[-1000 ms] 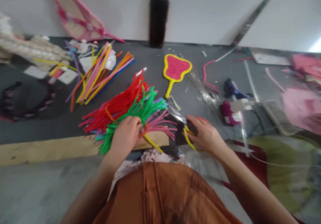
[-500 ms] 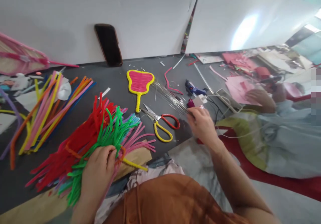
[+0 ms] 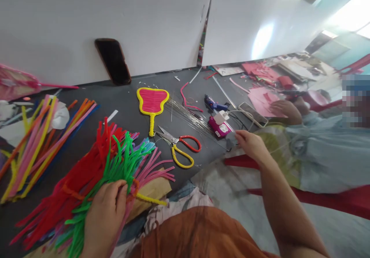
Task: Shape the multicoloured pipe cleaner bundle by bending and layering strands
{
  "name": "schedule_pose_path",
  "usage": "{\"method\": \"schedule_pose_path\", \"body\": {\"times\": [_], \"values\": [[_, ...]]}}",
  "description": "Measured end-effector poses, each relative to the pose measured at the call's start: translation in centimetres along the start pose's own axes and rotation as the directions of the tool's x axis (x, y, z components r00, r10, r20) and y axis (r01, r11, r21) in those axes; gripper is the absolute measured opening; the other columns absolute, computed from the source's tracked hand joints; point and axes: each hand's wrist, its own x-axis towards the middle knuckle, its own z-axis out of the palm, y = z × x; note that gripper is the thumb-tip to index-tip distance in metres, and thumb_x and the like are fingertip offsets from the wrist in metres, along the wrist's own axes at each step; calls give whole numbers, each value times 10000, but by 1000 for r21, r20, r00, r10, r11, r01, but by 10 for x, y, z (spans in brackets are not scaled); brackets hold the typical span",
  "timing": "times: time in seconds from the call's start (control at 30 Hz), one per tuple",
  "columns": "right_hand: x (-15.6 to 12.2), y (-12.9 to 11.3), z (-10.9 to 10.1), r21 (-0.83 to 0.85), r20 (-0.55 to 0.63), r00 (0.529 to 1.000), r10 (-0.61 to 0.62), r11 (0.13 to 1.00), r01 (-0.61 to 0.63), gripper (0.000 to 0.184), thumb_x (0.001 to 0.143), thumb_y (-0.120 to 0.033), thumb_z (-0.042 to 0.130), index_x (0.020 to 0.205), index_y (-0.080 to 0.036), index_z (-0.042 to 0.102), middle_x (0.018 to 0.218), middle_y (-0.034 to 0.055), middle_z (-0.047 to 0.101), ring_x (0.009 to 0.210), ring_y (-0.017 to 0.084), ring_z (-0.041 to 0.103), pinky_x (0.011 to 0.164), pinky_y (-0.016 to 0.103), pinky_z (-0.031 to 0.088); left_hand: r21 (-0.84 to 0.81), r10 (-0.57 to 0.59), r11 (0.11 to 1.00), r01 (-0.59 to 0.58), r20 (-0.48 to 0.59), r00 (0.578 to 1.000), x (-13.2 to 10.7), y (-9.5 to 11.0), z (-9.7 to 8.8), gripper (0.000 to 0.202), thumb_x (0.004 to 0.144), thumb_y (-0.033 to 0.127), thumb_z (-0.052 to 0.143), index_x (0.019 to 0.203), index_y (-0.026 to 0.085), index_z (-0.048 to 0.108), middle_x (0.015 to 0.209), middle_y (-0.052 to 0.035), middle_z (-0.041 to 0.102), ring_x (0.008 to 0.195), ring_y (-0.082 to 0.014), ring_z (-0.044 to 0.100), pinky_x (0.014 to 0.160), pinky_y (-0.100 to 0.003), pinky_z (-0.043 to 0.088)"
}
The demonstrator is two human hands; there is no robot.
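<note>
My left hand (image 3: 106, 208) lies curled over a bundle of green pipe cleaners (image 3: 124, 157), its fingers pressed together on them. Red pipe cleaners (image 3: 86, 169) lie beside it, with pink ones (image 3: 156, 165) on the other side. Out to the right, my right hand (image 3: 251, 144) has thumb and fingers pinched together near the table edge; what is between them is too thin to make out. Loose metal wires (image 3: 193, 117) lie left of that hand, close to a magenta power adapter (image 3: 218, 129). Scissors (image 3: 180, 146) with red and yellow handles lie partly spread between my hands.
A pink fan shape with a yellow border (image 3: 153, 100) lies mid-table. Behind it a phone (image 3: 114, 61) leans on the white partition (image 3: 156, 26). More pipe cleaners (image 3: 37, 146) lie left. A glue gun (image 3: 215, 103) and another phone (image 3: 251, 113) lie right, near a seated person (image 3: 326, 146).
My right hand has moved right, away from the wire ends, uncovering the magenta adapter. My left hand stays on the green pipe cleaners. The view has shifted somewhat to the right.
</note>
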Motion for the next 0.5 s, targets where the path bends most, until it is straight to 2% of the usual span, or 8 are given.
{"method": "schedule_pose_path", "body": {"times": [0.07, 0.13, 0.23, 0.3, 0.37, 0.43, 0.5], "values": [[9, 3, -25, 6, -20, 1000, 8, 1000, -8, 274, 872, -392, 519, 913, -242, 744, 724, 35, 741, 647, 208, 675, 611, 303, 501, -2, 6, 1000, -6, 7, 1000, -1, -1, 1, 244, 989, 380, 372, 960, 228, 561, 871, -75, 663, 858, -245, 647, 819, -373, 510], [28, 6, -52, 0, -98, 994, 43, 999, -43, 377, 943, -407, 429, 993, -194, 735, 805, 83, 755, 729, 213, 687, 677, 317, 507, -4, 4, 1000, -4, 17, 1000, -1, -2, 2, 256, 989, 387, 367, 969, 224, 564, 888, -80, 667, 872, -246, 648, 831, -376, 511], [79, 8, -74, -29, -210, 977, 43, 998, -51, 457, 984, -292, 324, 1236, -61, 628, 1148, 212, 703, 1053, 247, 647, 894, 379, 467, -1, -6, 1000, 6, 15, 1000, -1, -4, 3, 274, 979, 399, 363, 970, 220, 571, 893, -87, 674, 880, -257, 656, 834, -397, 524], [118, 5, -67, -33, -106, 994, -29, 999, 26, 376, 940, -251, 450, 1193, -81, 669, 1195, 182, 698, 1076, 227, 638, 922, 346, 455, -18, 3, 1000, -3, 3, 1000, -1, -4, -1, 253, 961, 398, 378, 953, 237, 572, 885, -76, 687, 868, -263, 669, 824, -413, 540], [152, 0, -46, -25, 53, 993, -106, 994, 107, 298, 819, -192, 620, 1089, -121, 726, 1114, 127, 740, 968, 206, 671, 864, 305, 484, -45, 1, 999, -1, -12, 1000, -4, -5, -7, 191, 929, 404, 434, 964, 277, 572, 899, -40, 706, 864, -257, 687, 806, -406, 562], [175, -7, -21, -15, 178, 969, -171, 984, 177, 269, 706, -165, 721, 972, -166, 758, 1007, 76, 767, 891, 207, 683, 814, 296, 499, -68, -49, 997, 45, -52, 997, -12, -6, -15, 144, 903, 408, 481, 987, 330, 568, 914, 0, 714, 868, -252, 699, 792, -403, 576], [187, -11, -1, 2, 255, 940, -227, 972, 234, 232, 654, -155, 752, 880, -205, 764, 909, 30, 772, 851, 202, 685, 790, 287, 498, -91, -113, 990, 104, -97, 989, -25, -8, -22, 138, 894, 406, 508, 1016, 371, 563, 953, 13, 713, 897, -269, 696, 822, -443, 571]]}}
